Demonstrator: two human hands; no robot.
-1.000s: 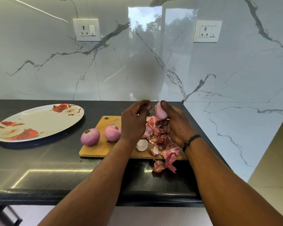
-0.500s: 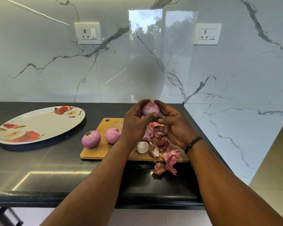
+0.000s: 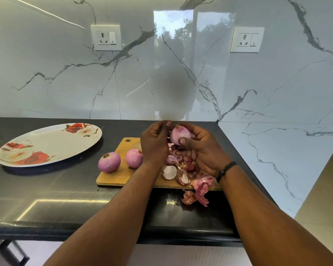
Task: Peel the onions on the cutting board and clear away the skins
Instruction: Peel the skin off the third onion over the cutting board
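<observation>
My right hand grips a partly peeled pink onion above the back of the wooden cutting board. My left hand is curled close against the onion's left side, thumb and forefinger tips together near its top; whether they pinch skin is unclear. Two peeled onions lie at the board's left: one at the edge, one on the board. A heap of reddish onion skins covers the board's right part, and some skins lie on the counter in front.
A large oval plate with red roses sits on the black counter to the left. A marble wall rises behind and at the right end of the counter. Two wall sockets hang above.
The onion has turned in my right hand and dropped a little towards the palm. My left thumb has come off the onion and lifted beside its top.
</observation>
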